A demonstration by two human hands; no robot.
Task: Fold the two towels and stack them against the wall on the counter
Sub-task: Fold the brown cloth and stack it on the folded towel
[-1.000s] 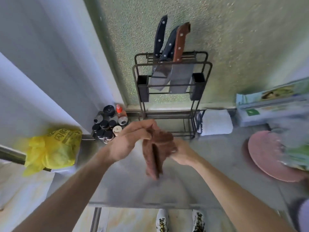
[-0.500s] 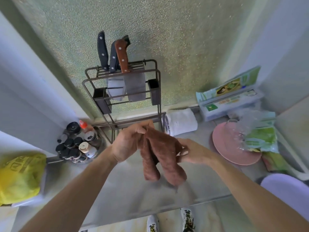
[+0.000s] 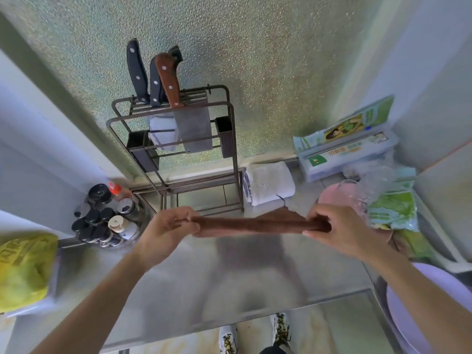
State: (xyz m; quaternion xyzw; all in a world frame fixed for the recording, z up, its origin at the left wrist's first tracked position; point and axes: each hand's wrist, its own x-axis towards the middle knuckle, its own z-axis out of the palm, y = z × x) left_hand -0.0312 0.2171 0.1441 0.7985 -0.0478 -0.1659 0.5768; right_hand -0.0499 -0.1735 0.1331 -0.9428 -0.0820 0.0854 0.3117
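Observation:
A brown towel point(image 3: 258, 223) is stretched flat and level in the air above the steel counter point(image 3: 229, 284). My left hand point(image 3: 167, 229) grips its left end and my right hand point(image 3: 342, 228) grips its right end. One corner of the brown towel sticks up on the far side. A white towel point(image 3: 270, 182) lies folded on the counter against the textured wall point(image 3: 268, 60), just right of the knife rack.
A dark wire knife rack point(image 3: 178, 149) with three knives stands at the wall. Spice bottles point(image 3: 107, 218) cluster at the left, beside a yellow bag point(image 3: 23, 269). A pink plate point(image 3: 337, 198), green packets point(image 3: 393, 208) and a box point(image 3: 347, 149) crowd the right side.
The brown towel hung bunched between my hands; now my hands have pulled apart and it is stretched out straight. The view has swung to the right.

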